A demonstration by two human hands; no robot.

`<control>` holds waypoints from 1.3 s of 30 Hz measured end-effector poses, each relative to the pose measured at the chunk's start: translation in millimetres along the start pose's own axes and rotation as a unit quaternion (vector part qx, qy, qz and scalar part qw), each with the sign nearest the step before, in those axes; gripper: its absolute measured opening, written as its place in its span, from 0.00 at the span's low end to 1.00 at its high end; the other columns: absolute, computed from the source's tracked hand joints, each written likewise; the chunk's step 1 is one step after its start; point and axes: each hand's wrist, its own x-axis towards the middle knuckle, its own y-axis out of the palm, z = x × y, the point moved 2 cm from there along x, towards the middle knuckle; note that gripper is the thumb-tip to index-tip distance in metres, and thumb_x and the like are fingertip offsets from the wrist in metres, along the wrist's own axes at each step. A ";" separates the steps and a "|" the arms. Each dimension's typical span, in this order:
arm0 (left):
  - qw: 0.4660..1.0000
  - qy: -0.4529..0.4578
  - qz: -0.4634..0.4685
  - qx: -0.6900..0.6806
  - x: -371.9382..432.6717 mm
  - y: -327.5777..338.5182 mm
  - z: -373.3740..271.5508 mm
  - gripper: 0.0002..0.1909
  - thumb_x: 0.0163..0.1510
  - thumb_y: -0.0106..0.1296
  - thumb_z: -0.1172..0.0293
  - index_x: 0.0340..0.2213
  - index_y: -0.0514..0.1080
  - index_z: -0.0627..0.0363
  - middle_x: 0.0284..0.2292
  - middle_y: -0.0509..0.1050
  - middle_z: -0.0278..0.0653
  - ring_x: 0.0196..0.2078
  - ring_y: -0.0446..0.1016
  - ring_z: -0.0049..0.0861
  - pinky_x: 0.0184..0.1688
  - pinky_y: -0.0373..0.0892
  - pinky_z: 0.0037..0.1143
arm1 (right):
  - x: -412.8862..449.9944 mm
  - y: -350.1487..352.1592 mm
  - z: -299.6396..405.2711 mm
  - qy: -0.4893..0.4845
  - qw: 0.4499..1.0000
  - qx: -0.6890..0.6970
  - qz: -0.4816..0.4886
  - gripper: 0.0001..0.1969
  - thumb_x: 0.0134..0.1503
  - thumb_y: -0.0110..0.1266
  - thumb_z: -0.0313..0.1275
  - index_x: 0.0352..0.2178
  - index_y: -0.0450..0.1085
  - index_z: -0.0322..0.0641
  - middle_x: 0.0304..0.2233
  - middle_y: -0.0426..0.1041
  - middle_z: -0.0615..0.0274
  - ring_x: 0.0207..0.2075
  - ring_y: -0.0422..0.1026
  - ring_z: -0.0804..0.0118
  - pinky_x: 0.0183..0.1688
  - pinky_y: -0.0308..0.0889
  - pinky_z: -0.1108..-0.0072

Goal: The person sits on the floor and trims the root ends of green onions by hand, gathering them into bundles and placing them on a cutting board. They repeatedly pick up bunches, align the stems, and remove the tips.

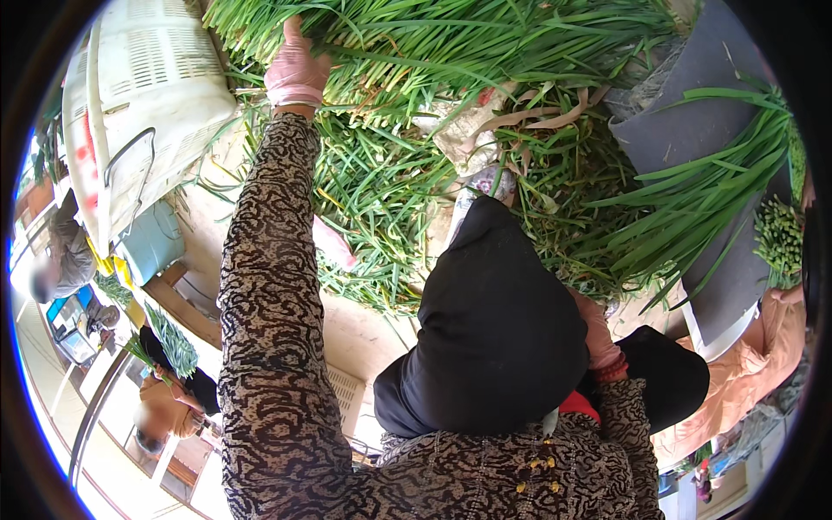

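Observation:
My left hand point(297, 71), in a pink glove, reaches to the stem ends of a large heap of garlic chives point(455, 45) at the top of the head view. Its thumb points up over the stems; the other fingers are sunk among the greens, so their grip is hidden. Low beside my black-trousered knee point(500, 325) is my right hand point(595, 331), also gloved in pink. The knee covers its fingers. Loose leaves and trimmings point(383, 195) lie on the floor between the heap and my legs.
White slatted crate point(162, 71) at upper left, with a light blue bucket point(153, 237) below it. At right, a person in an orange garment point(747, 390) sits near a grey sheet point(689, 110) and chive bunches point(715, 195). Other people point(172, 409) are at far left.

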 end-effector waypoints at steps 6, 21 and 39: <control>0.996 0.082 -0.002 0.038 3.0 4.6 0.0 0.40 0.44 0.58 0.66 0.56 0.49 0.43 0.44 0.72 0.39 0.42 0.73 0.39 0.40 0.70 0.34 | 2.5 2.0 3.5 -0.002 1.000 -0.020 0.017 0.19 0.51 0.52 0.25 0.46 0.65 0.35 0.28 0.68 0.66 0.27 0.66 0.77 0.30 0.64 0.84; 0.992 0.120 0.006 0.037 15.5 8.7 18.8 0.34 0.47 0.54 0.61 0.54 0.54 0.42 0.37 0.76 0.35 0.33 0.75 0.38 0.33 0.70 0.35 | 10.4 4.7 -0.1 0.022 1.000 -0.004 0.016 0.18 0.53 0.52 0.27 0.46 0.64 0.34 0.29 0.68 0.66 0.28 0.66 0.77 0.32 0.64 0.84; 0.978 -0.192 -0.069 -0.031 40.7 5.5 13.9 0.19 0.38 0.60 0.50 0.24 0.73 0.52 0.24 0.76 0.39 0.29 0.74 0.33 0.35 0.68 0.30 | 19.1 4.1 5.8 -0.015 0.994 -0.102 0.028 0.19 0.53 0.53 0.31 0.46 0.65 0.37 0.30 0.69 0.63 0.30 0.67 0.73 0.35 0.65 0.81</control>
